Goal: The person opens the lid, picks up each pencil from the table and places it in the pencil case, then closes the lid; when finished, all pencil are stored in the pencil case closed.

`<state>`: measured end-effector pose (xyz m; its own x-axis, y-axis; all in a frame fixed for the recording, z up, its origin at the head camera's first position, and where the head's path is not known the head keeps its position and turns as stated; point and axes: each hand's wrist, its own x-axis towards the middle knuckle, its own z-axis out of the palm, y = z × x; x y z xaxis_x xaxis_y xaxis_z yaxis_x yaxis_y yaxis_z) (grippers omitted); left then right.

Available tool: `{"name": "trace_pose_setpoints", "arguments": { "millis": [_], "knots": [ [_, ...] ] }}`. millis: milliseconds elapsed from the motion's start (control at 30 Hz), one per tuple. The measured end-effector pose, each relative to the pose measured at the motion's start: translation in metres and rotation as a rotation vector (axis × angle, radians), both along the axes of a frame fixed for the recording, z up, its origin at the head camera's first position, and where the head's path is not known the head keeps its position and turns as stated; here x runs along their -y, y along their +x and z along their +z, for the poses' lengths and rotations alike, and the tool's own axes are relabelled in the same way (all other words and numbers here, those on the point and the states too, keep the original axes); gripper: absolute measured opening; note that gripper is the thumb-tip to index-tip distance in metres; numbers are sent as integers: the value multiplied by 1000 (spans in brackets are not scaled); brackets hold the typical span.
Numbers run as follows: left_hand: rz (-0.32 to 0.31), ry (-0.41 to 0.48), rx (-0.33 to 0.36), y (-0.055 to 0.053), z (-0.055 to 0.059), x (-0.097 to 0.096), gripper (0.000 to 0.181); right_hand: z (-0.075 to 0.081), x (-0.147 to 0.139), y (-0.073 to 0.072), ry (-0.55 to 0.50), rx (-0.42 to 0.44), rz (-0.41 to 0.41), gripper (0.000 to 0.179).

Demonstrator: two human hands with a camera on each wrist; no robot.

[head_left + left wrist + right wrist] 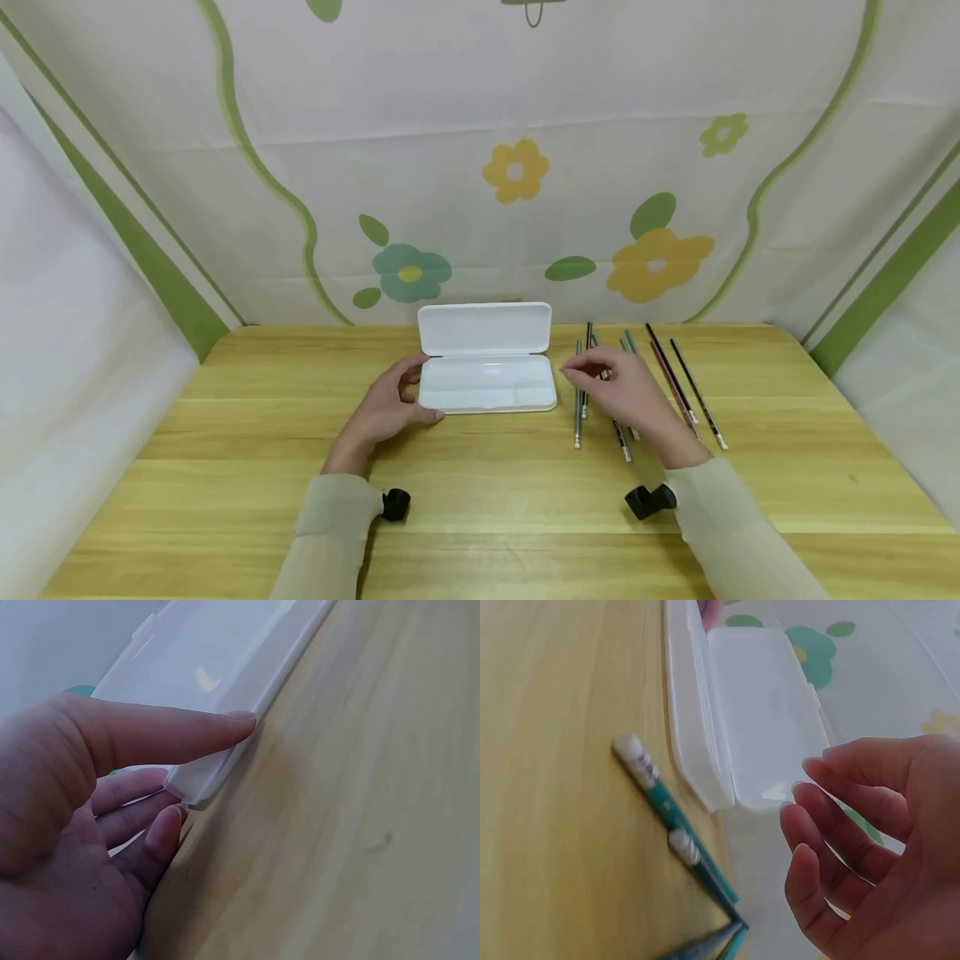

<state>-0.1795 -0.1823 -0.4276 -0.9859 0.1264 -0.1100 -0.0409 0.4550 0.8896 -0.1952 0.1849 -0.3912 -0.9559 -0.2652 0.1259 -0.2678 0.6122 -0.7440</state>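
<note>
A white pencil case (480,400) lies on the table with its lid (485,329) raised against the back cloth; no pencils show inside. My left hand (384,407) holds its left end, the thumb (202,731) on the front edge and the fingers around the side. Past the right end hovers my right hand (630,390), fingers bent, nothing between them. Beneath and beside that hand several pencils (578,417) are spread, partly covered by it. In the right wrist view, a green pencil (664,802) with a white eraser lies near the case.
Dark and reddish pencils (697,392) lie farther right, their eraser ends toward me. The wooden table (480,483) ends at a flower-printed cloth (450,183) behind the case. Cloth also hangs at both sides.
</note>
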Motion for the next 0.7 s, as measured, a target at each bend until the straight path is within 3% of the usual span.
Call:
{"name": "trace_pose_setpoints", "arguments": {
  "millis": [100,367,700],
  "knots": [
    [5,9,9,1,1,0,95,-3,-13,7,-4,46,-61,26],
    [9,11,24,0,1,0,96,-7,-54,21,33,101,-132,29],
    [4,9,15,-2,0,0,96,-21,-122,41,-78,256,-209,47]
  ]
}}
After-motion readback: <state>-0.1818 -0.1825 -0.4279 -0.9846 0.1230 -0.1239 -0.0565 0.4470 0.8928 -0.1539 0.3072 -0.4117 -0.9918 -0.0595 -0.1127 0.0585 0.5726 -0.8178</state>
